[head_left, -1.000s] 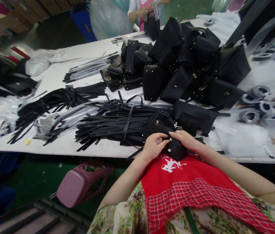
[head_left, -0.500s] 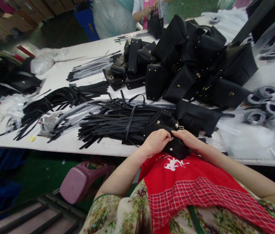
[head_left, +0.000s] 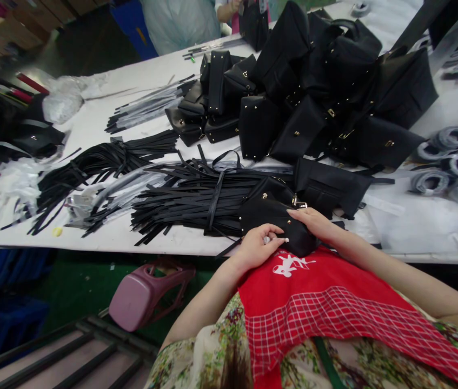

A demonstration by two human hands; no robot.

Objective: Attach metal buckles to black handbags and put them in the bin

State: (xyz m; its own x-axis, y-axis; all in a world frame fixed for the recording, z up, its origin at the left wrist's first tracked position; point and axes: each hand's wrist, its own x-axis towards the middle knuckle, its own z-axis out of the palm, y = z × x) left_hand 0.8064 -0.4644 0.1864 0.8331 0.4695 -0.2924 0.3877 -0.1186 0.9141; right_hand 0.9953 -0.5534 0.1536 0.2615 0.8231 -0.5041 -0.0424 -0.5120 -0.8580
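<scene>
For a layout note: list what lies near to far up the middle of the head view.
Red apron → black pouch held by left hand and right hand → flat black purse → pile of black handbags → co-worker's bag.

White worktable [head_left: 91,127]; dark green floor [head_left: 70,281]; toppled mauve stool [head_left: 139,297]

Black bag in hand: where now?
Head view, lower centre: black bag at the table edge, under left hand and right hand, right of the strap bundle.

The black pouch [head_left: 271,219] looks like matt, smooth leather-like material with small gold-coloured metal fittings. The strap bundle [head_left: 196,202] has a slight sheen. The table [head_left: 103,121] surface is white and matt. The stool [head_left: 143,294] is smooth mauve plastic.
</scene>
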